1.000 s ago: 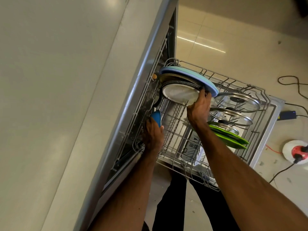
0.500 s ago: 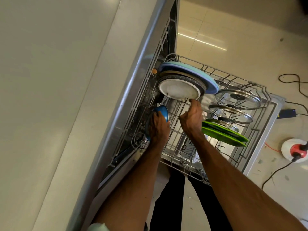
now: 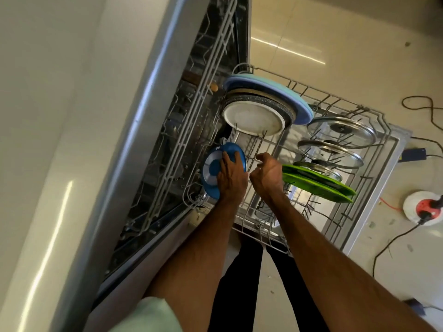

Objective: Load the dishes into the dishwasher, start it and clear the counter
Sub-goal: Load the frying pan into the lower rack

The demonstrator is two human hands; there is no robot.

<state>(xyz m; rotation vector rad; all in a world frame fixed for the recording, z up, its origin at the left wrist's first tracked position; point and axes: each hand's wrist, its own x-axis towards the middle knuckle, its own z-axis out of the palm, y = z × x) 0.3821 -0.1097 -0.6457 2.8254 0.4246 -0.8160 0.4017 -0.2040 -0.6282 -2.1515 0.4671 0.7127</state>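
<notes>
My left hand [image 3: 230,174] grips a small blue plate [image 3: 213,167] on edge at the near left of the pulled-out lower rack [image 3: 374,212] of the open dishwasher. My right hand [image 3: 267,172] hovers just right of it over the rack tines, fingers loosely curled and holding nothing. A white plate [image 3: 251,118] stands in the rack behind, backed by a speckled pan [image 3: 285,107] and light blue plates [image 3: 275,88]. Glass lids [image 3: 341,133] and green plates [image 3: 318,184] stand on the right side.
The counter front [image 3: 60,140] runs along the left, above the dishwasher opening with the upper rack [image 3: 203,97] inside. On the tiled floor at right lie cables [image 3: 422,109] and a white and red extension reel [image 3: 424,208]. My legs [image 3: 242,283] stand by the rack's near edge.
My right hand let go of the white plate's rim and drew back toward me. My left hand brought the blue plate up and turned it so more of its underside shows.
</notes>
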